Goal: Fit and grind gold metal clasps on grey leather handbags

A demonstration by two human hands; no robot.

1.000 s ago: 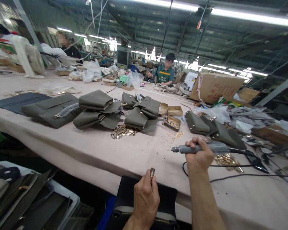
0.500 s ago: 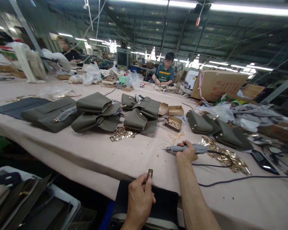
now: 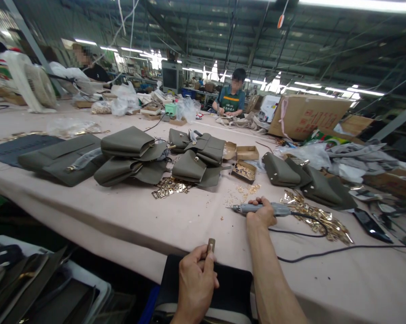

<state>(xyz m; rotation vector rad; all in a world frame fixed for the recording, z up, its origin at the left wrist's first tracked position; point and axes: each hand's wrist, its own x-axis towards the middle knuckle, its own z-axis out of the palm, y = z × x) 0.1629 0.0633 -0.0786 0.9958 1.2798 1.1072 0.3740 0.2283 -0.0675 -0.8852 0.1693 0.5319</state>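
Thumb and fingers of my left hand point(image 3: 196, 281) pinch a small slotted metal plate point(image 3: 211, 245), which points upward above the table's front edge. Beneath that hand lies a dark bag piece point(image 3: 235, 285), partly covered by my wrist. My right hand point(image 3: 263, 213) is wrapped round a grey electric screwdriver point(image 3: 280, 209), its tip pointing left just over the table. A black cord runs from its back end. Tiny gold screws point(image 3: 248, 191) are scattered beyond the tip. Right of my hand spreads a pile of gold metal fittings point(image 3: 319, 220).
Olive bags point(image 3: 132, 171) stand in stacks across the table point(image 3: 122, 216). A small box of screws point(image 3: 244, 172), more flat plates point(image 3: 171, 188) and a phone point(image 3: 372, 225) lie about. At lower left is a white crate point(image 3: 100, 297) of bag pieces. A co-worker point(image 3: 233, 96) sits opposite.
The view has shifted slightly, so the bags on the left appear a little further left. Both hands keep their holds, on the plate and the screwdriver, almost unmoved.
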